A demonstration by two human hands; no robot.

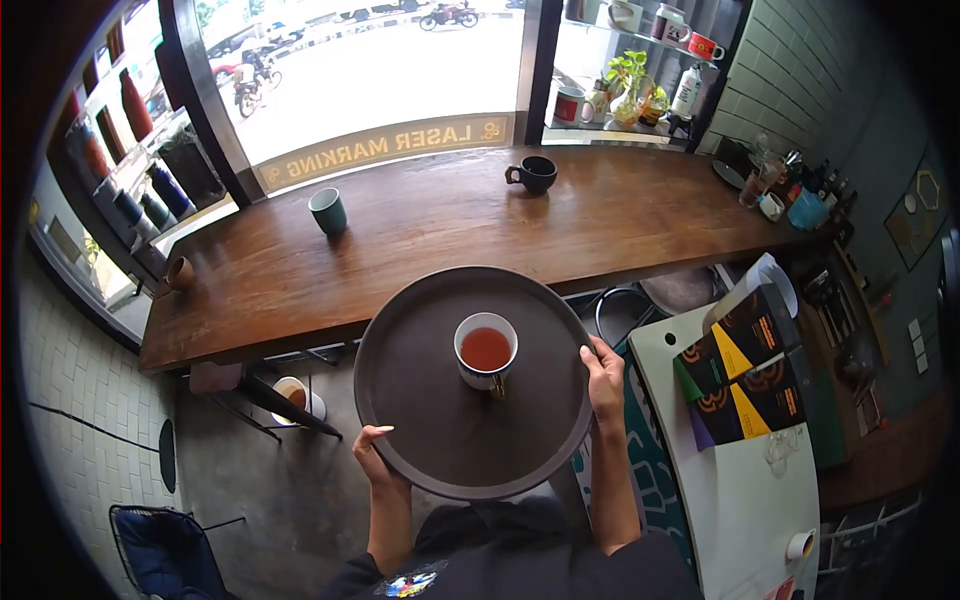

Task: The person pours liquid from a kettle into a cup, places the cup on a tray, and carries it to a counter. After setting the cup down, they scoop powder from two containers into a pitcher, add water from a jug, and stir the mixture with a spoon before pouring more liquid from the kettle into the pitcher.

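I carry a round dark tray point(430, 400) in front of me with both hands. My left hand point(374, 455) grips its near left rim, thumb on top. At the right rim, my right hand point(604, 378) holds the edge. A white cup of reddish tea point(486, 350) stands near the tray's middle, its handle toward me. The tray's far edge overlaps the front edge of a long wooden counter point(420, 240) by the window.
On the counter stand a teal cup point(328, 211), a dark mug point(534, 174) and a small brown cup point(180, 272). Stools sit under the counter. A white table point(760, 490) with dark patterned boxes point(745, 385) is at my right. Shelves with mugs and a plant line the window.
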